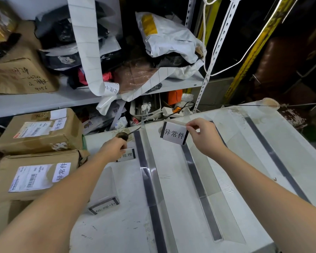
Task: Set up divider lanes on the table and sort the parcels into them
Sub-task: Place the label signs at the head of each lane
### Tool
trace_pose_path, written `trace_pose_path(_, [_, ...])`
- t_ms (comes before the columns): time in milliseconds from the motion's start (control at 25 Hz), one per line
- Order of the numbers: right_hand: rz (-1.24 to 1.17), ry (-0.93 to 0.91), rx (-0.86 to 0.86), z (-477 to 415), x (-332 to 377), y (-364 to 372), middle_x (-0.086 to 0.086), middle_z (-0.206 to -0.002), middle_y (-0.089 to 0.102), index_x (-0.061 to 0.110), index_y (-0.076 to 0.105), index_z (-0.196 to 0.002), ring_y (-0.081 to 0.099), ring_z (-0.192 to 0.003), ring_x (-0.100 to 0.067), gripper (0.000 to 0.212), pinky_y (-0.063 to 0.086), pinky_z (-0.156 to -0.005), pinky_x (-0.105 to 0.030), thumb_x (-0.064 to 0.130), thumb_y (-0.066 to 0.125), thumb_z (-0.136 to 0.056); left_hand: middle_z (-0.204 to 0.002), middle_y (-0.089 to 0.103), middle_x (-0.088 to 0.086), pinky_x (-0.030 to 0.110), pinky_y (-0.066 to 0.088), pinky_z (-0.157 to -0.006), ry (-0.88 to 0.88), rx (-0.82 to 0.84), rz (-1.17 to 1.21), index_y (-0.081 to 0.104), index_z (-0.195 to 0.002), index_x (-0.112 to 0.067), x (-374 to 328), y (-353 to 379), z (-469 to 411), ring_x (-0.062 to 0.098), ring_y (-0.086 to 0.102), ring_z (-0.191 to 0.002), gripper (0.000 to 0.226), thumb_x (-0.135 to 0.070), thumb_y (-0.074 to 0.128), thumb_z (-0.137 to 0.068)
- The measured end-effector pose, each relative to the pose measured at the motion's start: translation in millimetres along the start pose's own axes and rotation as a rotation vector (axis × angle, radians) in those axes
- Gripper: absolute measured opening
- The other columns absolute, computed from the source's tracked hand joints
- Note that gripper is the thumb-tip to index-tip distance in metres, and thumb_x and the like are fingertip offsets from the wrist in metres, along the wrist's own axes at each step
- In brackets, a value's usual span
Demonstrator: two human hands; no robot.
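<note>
Your right hand (201, 137) pinches the top right corner of a clear acrylic sign holder (173, 135), a narrow grip of thumb and fingertips. Its white card, edged with black bars, reads 异常件 in black. It stands upright at the far end of the middle divider strip (199, 189); you cannot tell whether its lower edge touches.

Your left hand (113, 148) curls its grip over the top of a second acrylic sign (128, 155), which stands in the leftmost lane of the scuffed white table (120, 230). Only 处理 can be read; the hand hides the rest. A third sign (104, 205) lies flat nearer you in the same lane, its writing too blurred to read.

The glossy, transparent strips have black bases and run lengthwise down the table: the left divider strip (150, 179), the middle one, and the right divider strip (274, 156).

The parcels sit off the table, just beside its left edge: an upper brown cardboard box (40, 132) stacked on a lower brown cardboard box (35, 176). Both are taped and creased. Each has a white barcode label and a white sticker reading 异常件.

Crumpled white plastic mailer bags (168, 37) lie on the grey metal shelf (35, 103) behind.
</note>
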State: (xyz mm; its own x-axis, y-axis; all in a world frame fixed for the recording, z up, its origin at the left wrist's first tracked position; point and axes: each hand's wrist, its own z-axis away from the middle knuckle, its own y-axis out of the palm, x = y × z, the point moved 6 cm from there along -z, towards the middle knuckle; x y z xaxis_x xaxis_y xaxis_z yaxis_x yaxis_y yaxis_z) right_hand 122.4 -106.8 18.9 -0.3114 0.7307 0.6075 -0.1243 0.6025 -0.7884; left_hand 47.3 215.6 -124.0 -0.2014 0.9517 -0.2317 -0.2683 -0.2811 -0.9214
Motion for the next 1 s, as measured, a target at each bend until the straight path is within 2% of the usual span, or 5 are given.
trace_pose_path(240, [-0.020,-0.007,0.013,9.7,-9.0,-19.1,-0.002,-0.104,0.071,0.011,0.073,-0.108,0.061,-0.092,-0.013,0.016,0.046,-0.072,-0.015,0.017,0.059,-0.102,-0.111,0.066,0.003,0.039,0.057,-0.082,-0.062,0.011,-0.001,0.067,-0.110,-0.018,-10.5,-13.0,5.8,0.023,0.064,-0.095,0.024,-0.029,0.071,-0.090])
trace_pose_path(480, [-0.071,-0.052,-0.027,19.6,-19.6,-60.9,-0.002,-0.101,0.072,0.011,0.074,-0.104,0.061,-0.088,-0.014,0.015,0.047,-0.074,-0.023,0.017,0.060,-0.101,-0.096,0.071,0.015,0.043,0.054,-0.073,-0.043,-0.184,-0.010,0.065,-0.091,-0.010,-57.6,-82.1,15.7,0.032,0.064,-0.084,0.010,-0.020,0.062,-0.092])
trace_pose_path(680, [-0.111,-0.094,-0.072,24.5,-56.3,-116.3,0.004,-0.099,0.068,0.013,0.073,-0.107,0.061,-0.089,-0.011,0.016,0.045,-0.074,-0.019,0.020,0.061,-0.101,-0.100,0.072,0.008,0.044,0.058,-0.076,-0.003,-0.296,0.001,0.071,-0.107,-0.013,-137.1,-115.8,32.7,0.028,0.066,-0.090,0.021,-0.028,0.066,-0.093])
trace_pose_path(840, [-0.110,-0.096,-0.111,27.2,-105.9,-168.2,0.005,-0.094,0.065,0.014,0.073,-0.103,0.060,-0.087,-0.013,0.013,0.047,-0.075,-0.026,0.020,0.061,-0.100,-0.100,0.072,0.008,0.044,0.058,-0.079,-0.006,-0.281,-0.005,0.069,-0.106,-0.012,-222.3,-107.7,38.6,0.029,0.067,-0.092,0.022,-0.029,0.066,-0.092])
trace_pose_path(1000, [-0.092,-0.108,-0.088,18.4,-163.8,-214.6,-0.001,-0.102,0.067,0.011,0.071,-0.105,0.060,-0.093,-0.015,0.015,0.047,-0.077,-0.027,0.019,0.060,-0.101,-0.095,0.061,0.004,0.038,0.052,-0.070,-0.038,-0.281,-0.090,0.065,-0.109,-0.011,-295.5,-99.6,34.4,0.026,0.057,-0.086,0.029,-0.034,0.065,-0.092])
